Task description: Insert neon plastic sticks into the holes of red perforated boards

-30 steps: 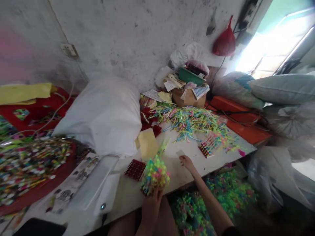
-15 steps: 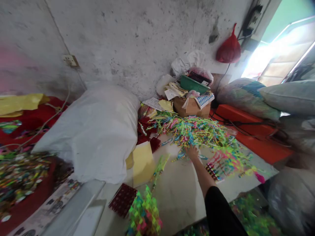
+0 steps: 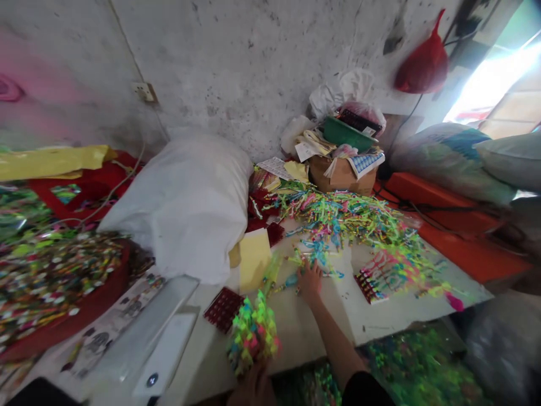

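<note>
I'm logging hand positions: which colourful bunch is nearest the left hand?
The green and pink bunch at the table front, next to the left hand; the big pile and pink-stranded bunch lie farther back.

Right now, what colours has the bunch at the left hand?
The bunch is mostly yellow-green with pink patches; head view shows it best.

The bushy bunch (image 3: 253, 332) at six o'clock mixes lime, yellow and pink; the flat square piece (image 3: 223, 308) at seven is dotted maroon.
</note>
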`<state>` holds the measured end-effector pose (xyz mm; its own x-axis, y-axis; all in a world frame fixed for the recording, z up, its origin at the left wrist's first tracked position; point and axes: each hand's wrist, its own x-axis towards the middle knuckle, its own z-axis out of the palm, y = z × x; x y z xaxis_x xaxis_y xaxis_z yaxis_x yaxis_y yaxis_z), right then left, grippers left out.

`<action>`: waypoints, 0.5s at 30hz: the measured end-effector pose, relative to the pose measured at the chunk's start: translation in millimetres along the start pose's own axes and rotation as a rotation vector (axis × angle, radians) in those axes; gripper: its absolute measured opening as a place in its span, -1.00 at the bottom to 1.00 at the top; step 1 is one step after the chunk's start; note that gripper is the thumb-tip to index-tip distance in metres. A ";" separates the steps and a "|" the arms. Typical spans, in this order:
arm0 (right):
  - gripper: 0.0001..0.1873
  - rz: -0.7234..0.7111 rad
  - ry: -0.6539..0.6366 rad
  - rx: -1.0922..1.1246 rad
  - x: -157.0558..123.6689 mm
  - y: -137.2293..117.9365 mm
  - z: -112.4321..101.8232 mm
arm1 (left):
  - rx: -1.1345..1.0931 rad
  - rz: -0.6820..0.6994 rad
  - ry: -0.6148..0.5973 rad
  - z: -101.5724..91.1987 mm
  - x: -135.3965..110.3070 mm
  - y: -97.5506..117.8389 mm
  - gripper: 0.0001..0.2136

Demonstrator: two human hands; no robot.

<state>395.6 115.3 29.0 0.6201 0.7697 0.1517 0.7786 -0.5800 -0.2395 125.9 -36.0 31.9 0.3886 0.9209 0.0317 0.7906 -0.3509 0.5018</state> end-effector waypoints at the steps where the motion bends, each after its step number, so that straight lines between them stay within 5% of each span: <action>1: -0.47 -0.017 -0.016 0.007 -11.4 -0.5 -3.9 | 0.012 -0.014 -0.018 -4.8 -1.7 2.8 -0.69; 7: -0.52 -0.198 -0.087 0.034 -68.1 19.0 -25.3 | 0.012 -0.103 -0.146 -26.4 -2.0 17.8 -0.69; 15: -0.59 -0.382 -0.199 0.048 -94.7 51.9 -61.5 | -0.162 -0.057 -0.193 -41.3 -33.9 1.9 -0.69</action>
<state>383.2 -4.1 61.2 0.2537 0.9659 0.0510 0.9404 -0.2339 -0.2470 94.7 -60.9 67.5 0.4413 0.8833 -0.1584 0.7337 -0.2536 0.6304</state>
